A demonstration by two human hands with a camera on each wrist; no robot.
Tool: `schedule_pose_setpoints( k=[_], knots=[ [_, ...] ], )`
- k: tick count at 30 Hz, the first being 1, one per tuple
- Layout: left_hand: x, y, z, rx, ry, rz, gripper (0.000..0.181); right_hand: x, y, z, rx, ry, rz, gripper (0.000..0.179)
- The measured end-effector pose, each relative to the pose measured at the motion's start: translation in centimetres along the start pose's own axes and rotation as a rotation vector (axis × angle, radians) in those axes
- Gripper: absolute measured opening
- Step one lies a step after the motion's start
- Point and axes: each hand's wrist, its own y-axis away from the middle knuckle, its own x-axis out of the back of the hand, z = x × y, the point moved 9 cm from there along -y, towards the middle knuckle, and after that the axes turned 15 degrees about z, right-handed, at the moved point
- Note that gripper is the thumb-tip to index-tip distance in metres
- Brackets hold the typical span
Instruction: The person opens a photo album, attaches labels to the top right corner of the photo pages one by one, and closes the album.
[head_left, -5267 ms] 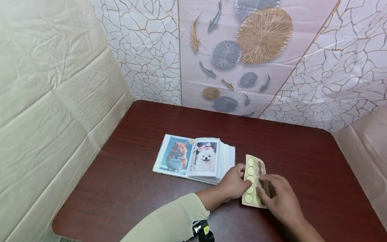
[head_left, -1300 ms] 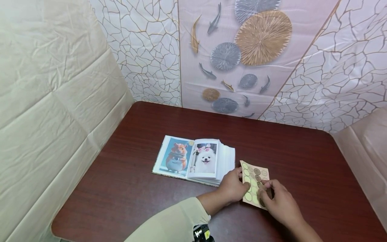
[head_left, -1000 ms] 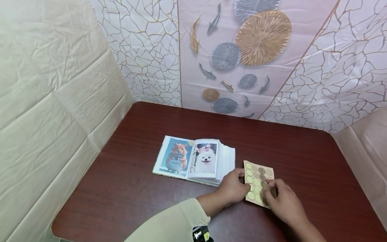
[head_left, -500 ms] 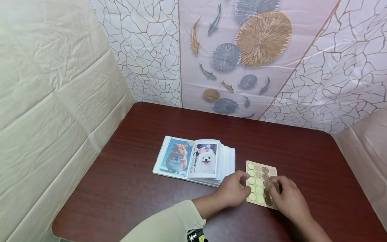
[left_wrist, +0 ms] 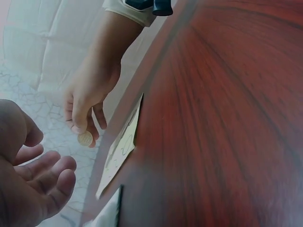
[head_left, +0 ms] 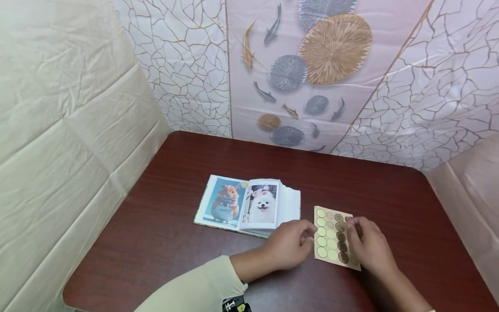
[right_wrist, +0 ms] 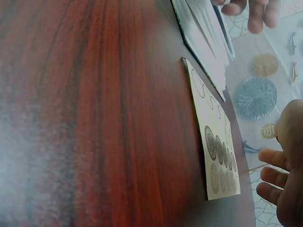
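Observation:
A sheet of round stickers (head_left: pixel 331 234) lies on the table, with pale yellow emptied-looking circles on its left side and darker gold-brown stickers to the right. My right hand (head_left: pixel 372 249) is above the sheet's right edge, covering part of it. Between its thumb and finger it pinches one round gold sticker (left_wrist: pixel 85 138), which also shows in the right wrist view. My left hand (head_left: pixel 288 246) hovers just left of the sheet, fingers loosely bent and holding nothing. Beyond it lies an open book (head_left: pixel 262 226) with a hamster picture on one page and a white dog on the other.
A small round gold sticker (head_left: pixel 244 184) sits at the top right corner of the hamster page. The dark red wooden table (head_left: pixel 163 242) meets cream cloth (head_left: pixel 78 143) on the left and a patterned backdrop (head_left: pixel 288 73) behind.
Both hands were on the sheet, the left holding it and the right working at a sticker. Now the sheet lies on the table, the left hand has let go, and the right hand has lifted a sticker off.

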Motion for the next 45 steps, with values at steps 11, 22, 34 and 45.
schedule_pose_setpoints(
  k=[11,22,34,45],
  knots=[
    [3.7,0.6,0.1,-0.218,-0.397,0.201,0.022,-0.1,-1.0,-0.9,0.037,-0.086,-0.002,0.016],
    [5.4,1.6,-3.1,-0.173,-0.588,0.235,0.035,-0.4,-1.0,-1.4,0.06,-0.093,-0.005,0.015],
    [4.1,3.5,-5.7,-0.118,-0.632,0.077,0.058,-0.1,-1.5,-1.8,0.081,-0.103,0.002,0.013],
    [2.7,4.4,-6.6,-0.062,-0.672,-0.088,0.064,-1.0,-2.1,-2.7,0.092,-0.154,-0.036,0.012]
  ],
)
